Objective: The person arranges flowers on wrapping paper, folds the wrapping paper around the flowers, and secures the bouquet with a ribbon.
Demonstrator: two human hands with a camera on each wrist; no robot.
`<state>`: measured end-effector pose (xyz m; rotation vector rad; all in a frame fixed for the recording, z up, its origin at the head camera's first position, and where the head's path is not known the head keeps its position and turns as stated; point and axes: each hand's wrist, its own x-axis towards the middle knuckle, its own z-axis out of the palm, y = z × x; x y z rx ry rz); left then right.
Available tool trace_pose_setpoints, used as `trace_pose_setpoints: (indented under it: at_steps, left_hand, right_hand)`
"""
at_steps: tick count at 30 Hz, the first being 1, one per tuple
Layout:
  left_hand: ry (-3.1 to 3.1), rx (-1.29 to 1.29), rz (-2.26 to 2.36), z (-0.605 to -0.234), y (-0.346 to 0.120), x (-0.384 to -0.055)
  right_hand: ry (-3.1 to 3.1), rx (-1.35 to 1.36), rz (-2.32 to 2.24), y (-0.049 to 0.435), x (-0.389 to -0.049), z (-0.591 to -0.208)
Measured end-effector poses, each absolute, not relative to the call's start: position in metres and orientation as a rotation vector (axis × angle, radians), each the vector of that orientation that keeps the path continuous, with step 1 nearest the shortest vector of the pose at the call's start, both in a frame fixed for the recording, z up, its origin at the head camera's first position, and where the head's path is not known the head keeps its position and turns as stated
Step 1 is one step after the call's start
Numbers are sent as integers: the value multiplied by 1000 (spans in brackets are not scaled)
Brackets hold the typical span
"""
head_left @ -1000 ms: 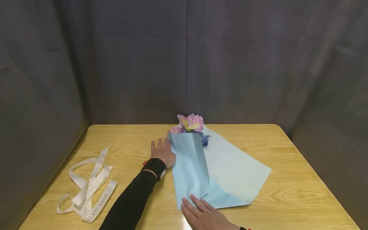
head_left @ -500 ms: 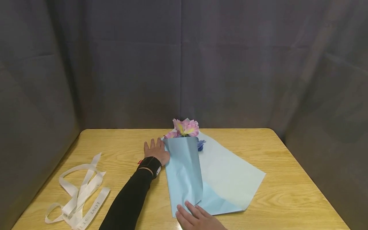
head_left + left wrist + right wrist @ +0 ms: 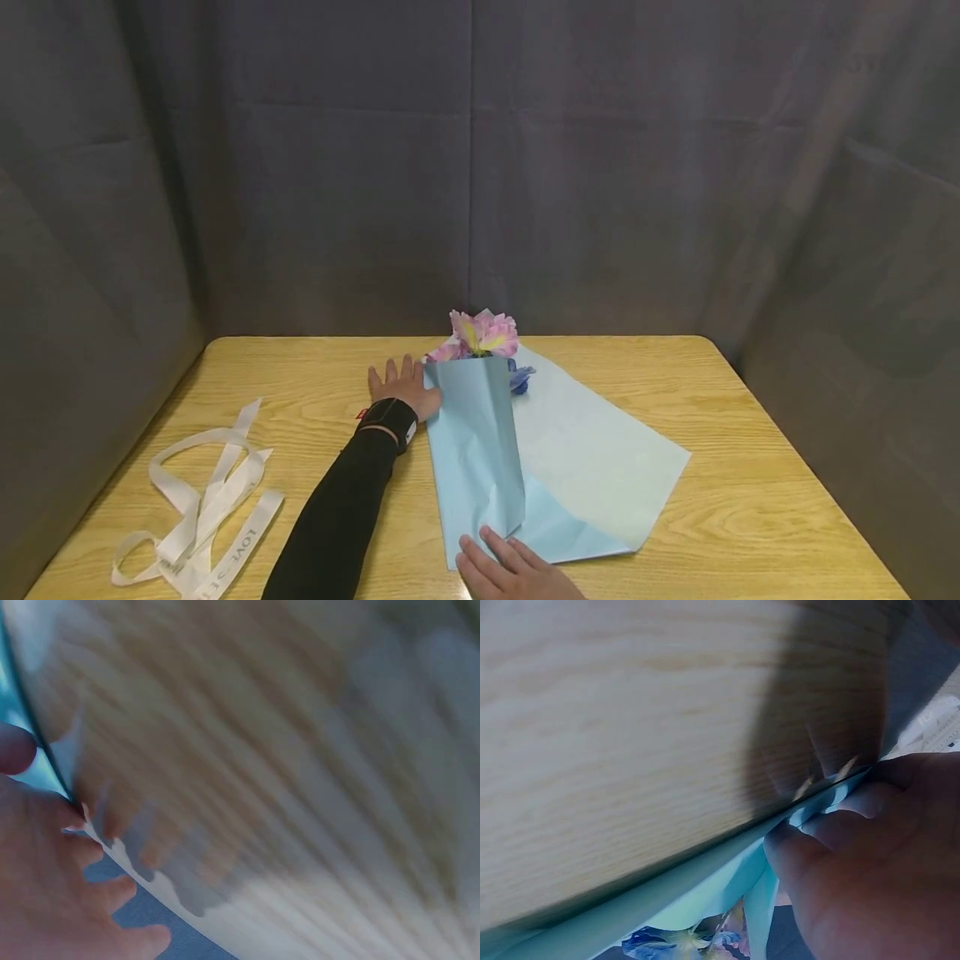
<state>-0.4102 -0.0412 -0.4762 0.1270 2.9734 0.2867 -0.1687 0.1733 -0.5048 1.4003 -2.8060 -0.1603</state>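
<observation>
A sheet of light blue wrapping paper lies on the table, its left part folded over a bunch of flowers. Pink blooms with yellow centres poke out at the top, and a blue flower shows at the fold's right edge. My left hand lies beside the upper left edge of the paper, fingers straight and spread, thumb at the edge. Straight fingers of my right hand rest on the paper's lower end. The right wrist view shows that hand along the paper's bottom edge. Stems are hidden under the fold.
A loosely looped white ribbon with printed letters lies at the left of the wooden table. The paper's pale inner side spreads out to the right. Dark cloth hangs behind and on both sides.
The head view has shifted, so everything sits lower and further left in it. My left hand has slid slightly left along the folded edge; my right hand stays on the paper's lower end.
</observation>
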Motion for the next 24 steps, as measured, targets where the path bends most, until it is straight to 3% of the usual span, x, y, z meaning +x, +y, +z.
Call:
trace_pose_setpoints:
  at_steps: [10, 24]
  left_hand:
    - [2968, 180, 173, -481, -43, -399]
    - [3004, 375, -40, -475, -42, -320]
  right_hand:
    - [-2689, 1391, -263, 174, -169, -507]
    - [-2752, 1416, -237, 173, -166, -495]
